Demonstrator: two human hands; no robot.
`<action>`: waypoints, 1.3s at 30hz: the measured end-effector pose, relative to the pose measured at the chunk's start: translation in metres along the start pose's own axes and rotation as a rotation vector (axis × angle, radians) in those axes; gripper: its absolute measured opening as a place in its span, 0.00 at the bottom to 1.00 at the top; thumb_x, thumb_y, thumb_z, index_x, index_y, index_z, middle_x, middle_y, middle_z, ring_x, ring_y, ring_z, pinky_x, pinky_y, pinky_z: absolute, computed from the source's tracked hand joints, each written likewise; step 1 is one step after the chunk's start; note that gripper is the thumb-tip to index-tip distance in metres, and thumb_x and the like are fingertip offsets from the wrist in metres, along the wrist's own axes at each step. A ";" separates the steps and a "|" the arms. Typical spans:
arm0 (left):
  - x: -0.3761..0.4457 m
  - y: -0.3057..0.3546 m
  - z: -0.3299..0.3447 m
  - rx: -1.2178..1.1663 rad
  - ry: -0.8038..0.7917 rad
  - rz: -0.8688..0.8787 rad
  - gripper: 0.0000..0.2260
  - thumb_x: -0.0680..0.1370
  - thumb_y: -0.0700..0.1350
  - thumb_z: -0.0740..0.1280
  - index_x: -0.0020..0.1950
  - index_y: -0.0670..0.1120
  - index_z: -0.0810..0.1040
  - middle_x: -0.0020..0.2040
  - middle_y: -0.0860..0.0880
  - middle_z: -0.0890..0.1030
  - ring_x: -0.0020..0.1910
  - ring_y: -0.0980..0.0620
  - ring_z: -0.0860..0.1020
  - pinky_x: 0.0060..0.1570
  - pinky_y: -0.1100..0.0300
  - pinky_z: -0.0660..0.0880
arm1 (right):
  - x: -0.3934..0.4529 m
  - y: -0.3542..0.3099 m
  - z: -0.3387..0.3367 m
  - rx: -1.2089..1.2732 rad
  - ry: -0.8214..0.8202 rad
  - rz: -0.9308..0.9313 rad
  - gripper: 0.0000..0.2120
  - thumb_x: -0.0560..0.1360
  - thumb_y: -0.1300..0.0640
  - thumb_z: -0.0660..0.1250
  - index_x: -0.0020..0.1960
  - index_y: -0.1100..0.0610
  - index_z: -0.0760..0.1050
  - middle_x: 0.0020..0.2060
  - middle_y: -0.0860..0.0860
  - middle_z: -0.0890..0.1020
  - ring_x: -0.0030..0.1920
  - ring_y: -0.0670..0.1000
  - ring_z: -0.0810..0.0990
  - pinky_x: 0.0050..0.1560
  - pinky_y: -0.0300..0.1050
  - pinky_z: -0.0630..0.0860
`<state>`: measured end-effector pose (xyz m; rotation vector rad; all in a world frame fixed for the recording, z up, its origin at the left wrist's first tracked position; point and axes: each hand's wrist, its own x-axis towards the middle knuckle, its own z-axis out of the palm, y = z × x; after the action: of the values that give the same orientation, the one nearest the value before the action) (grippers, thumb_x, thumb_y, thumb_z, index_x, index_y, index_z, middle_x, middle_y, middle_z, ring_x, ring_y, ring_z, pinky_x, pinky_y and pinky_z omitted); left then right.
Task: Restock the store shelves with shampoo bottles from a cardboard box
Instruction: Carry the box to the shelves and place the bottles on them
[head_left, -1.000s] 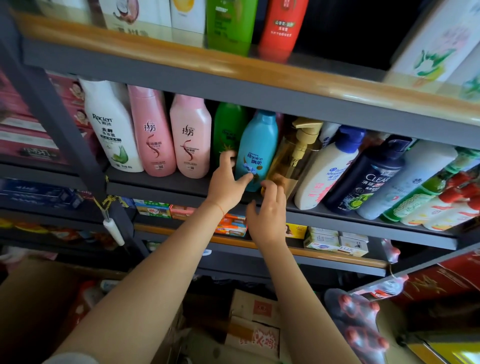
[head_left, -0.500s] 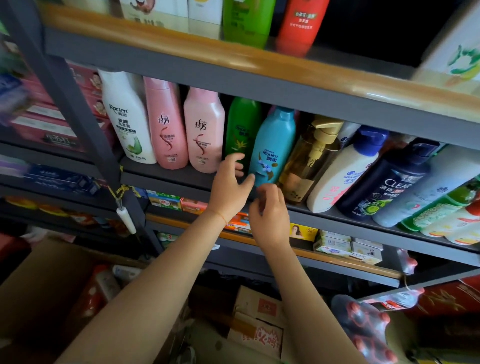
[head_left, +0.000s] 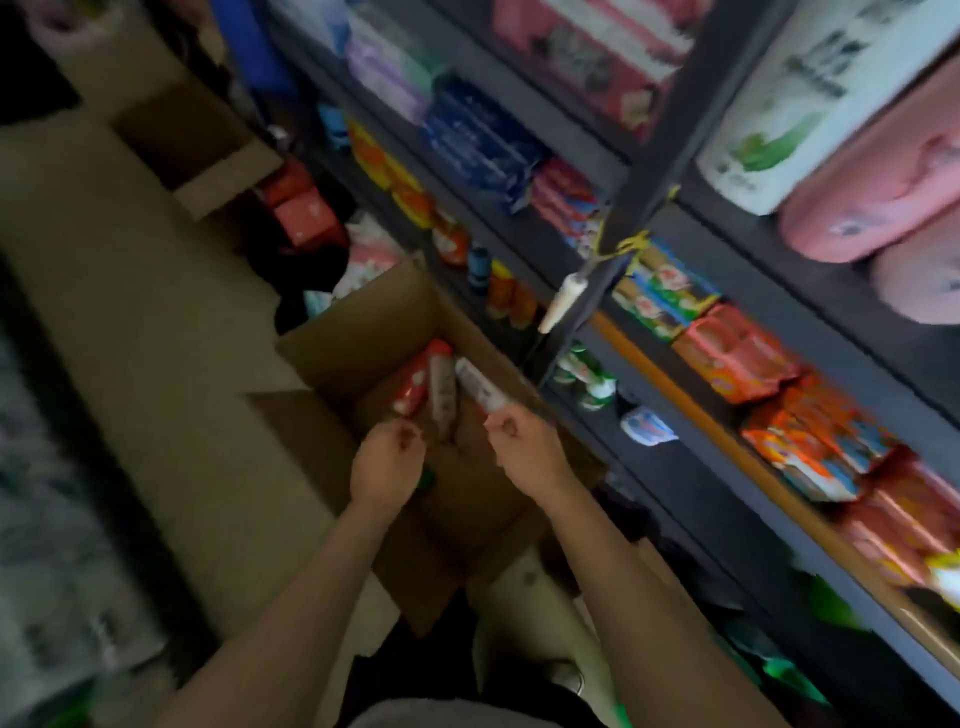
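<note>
bottles (head_left: 441, 384) in box (head_left: 358, 332), left of shelves (head_left: 675, 291).

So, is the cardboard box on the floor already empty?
No: the open cardboard box has bottles lying inside, among them a red bottle and a white bottle, just beyond both hands.

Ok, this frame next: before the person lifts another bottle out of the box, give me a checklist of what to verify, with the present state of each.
1. Cardboard box open, flaps out of the way: ok.
2. Bottles left in the box: ok, a red bottle and a white bottle lie inside.
3. Left hand over the box: ok, fingers curled; whether it holds anything: cannot tell, blurred.
4. Right hand over the box: ok, at the white bottle's near end; grip: cannot tell.
5. Free slot on the shampoo shelf: cannot tell, only its left end shows.
6. Sharp view: not ok, motion blur.
</note>
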<state>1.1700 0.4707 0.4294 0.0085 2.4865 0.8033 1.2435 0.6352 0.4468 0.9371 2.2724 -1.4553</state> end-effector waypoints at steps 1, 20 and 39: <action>0.009 -0.017 -0.001 0.055 -0.001 -0.031 0.07 0.81 0.45 0.63 0.54 0.46 0.80 0.52 0.47 0.79 0.56 0.44 0.78 0.58 0.53 0.73 | 0.012 0.000 0.019 -0.003 -0.047 0.035 0.07 0.79 0.52 0.62 0.43 0.46 0.74 0.40 0.49 0.80 0.43 0.54 0.81 0.46 0.52 0.79; 0.104 -0.174 0.097 0.267 0.300 -0.187 0.40 0.72 0.66 0.57 0.80 0.50 0.54 0.82 0.41 0.46 0.79 0.35 0.42 0.75 0.34 0.41 | 0.195 0.109 0.255 -0.114 -0.295 0.394 0.27 0.78 0.51 0.68 0.72 0.62 0.66 0.66 0.58 0.74 0.63 0.57 0.76 0.47 0.40 0.68; 0.137 -0.083 0.081 -0.836 -0.075 -0.301 0.26 0.76 0.48 0.73 0.70 0.52 0.66 0.57 0.57 0.76 0.53 0.60 0.76 0.50 0.65 0.73 | 0.160 0.081 0.162 0.874 -0.484 0.354 0.17 0.77 0.50 0.64 0.65 0.45 0.76 0.67 0.48 0.77 0.68 0.50 0.73 0.68 0.51 0.69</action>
<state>1.1031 0.4681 0.2632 -0.5949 1.8451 1.5841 1.1597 0.5735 0.2287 0.9672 1.0375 -2.2123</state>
